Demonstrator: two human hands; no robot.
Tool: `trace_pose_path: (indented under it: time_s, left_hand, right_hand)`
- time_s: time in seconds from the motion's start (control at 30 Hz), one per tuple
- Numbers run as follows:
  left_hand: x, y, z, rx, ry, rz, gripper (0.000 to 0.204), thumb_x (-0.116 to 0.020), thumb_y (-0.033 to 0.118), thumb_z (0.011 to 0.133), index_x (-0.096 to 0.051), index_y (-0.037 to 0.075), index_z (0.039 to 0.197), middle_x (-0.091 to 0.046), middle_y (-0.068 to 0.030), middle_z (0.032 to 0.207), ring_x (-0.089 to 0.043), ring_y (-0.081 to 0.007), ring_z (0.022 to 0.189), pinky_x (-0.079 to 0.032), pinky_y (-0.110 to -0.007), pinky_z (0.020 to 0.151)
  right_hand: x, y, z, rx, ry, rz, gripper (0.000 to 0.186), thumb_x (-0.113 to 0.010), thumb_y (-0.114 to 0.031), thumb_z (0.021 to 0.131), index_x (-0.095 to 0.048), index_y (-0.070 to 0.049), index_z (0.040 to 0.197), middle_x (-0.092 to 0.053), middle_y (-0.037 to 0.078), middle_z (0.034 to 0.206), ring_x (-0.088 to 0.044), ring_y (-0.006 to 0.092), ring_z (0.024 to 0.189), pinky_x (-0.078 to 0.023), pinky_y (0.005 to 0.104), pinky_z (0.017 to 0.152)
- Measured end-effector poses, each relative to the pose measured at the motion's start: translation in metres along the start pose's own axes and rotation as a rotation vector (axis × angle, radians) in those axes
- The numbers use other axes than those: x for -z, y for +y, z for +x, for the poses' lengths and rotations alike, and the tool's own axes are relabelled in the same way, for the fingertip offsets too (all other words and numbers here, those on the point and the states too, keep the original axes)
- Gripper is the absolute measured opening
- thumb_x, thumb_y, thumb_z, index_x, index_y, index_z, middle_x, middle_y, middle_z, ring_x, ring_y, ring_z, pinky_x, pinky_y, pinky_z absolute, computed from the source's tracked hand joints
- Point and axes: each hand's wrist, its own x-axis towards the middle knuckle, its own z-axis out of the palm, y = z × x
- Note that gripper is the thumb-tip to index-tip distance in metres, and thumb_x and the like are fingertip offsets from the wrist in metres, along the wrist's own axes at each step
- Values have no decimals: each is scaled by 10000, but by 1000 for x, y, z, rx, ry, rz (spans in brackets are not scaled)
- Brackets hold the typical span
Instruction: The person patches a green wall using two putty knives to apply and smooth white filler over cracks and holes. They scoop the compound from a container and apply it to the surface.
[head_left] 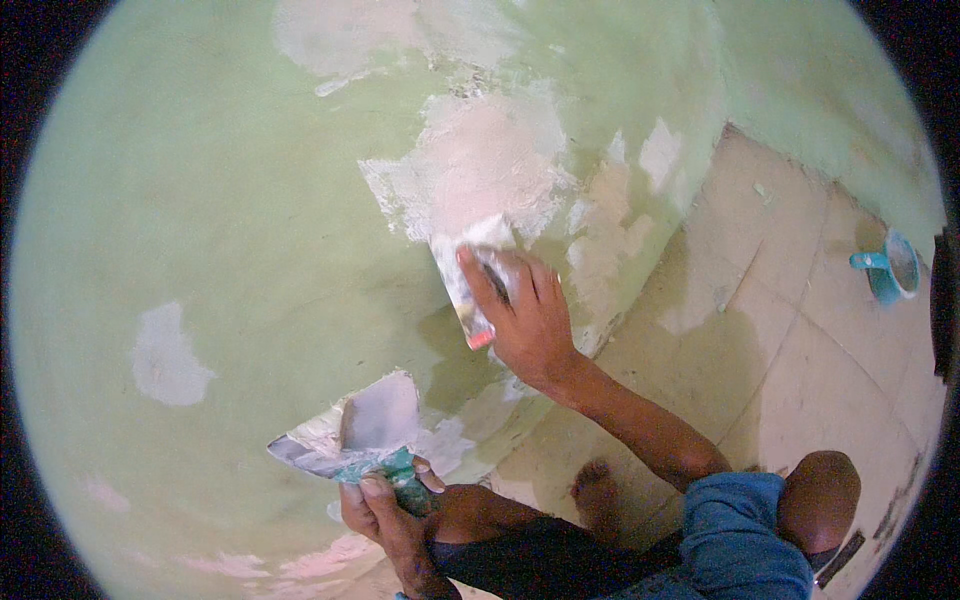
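My right hand (525,320) grips a small flat spreader (450,270) smeared with white filler, its far edge against the green wall (250,220) at the lower border of a large pale filler patch (475,150). My left hand (385,510), low in the view, is closed on the teal handle of a wide putty knife (380,420). Its metal blade bears a lump of creamy filler (320,430).
A beige tiled floor (780,370) meets the wall along the right, where a turquoise container (888,270) sits. My bent knees (815,500) and a bare foot (595,495) show below. Several other pale patches mark the wall.
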Motion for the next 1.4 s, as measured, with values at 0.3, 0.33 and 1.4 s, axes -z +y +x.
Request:
trace_pose_path:
  time_s: [0.3,0.33,1.4]
  left_hand:
    - [14,-10,7,-117,-101,25,385,-505,381,912,-451,1,945,-514,-143,570,-454,-207,382,-394,-281,355]
    - [14,-12,8,-117,-85,38,385,-503,380,913,-451,-1,947,-514,-145,569,-455,-209,380,-392,-282,352]
    - [7,-5,12,-78,-190,48,369,-447,333,949,-439,-25,861,-566,-180,608,-518,-215,434,-445,-311,416]
  right_hand:
    - [26,83,35,-76,128,20,644,-610,-32,676,-522,-140,1304,-548,143,1131,-514,334,1005,-439,413,859]
    - [26,87,45,-79,155,-10,606,-604,-90,704,-518,-138,1302,-557,133,1120,-520,326,999,-441,412,850]
    - [25,98,4,-289,121,80,651,-598,2,736,-462,-139,1357,-526,185,1138,-466,372,1052,-397,425,922]
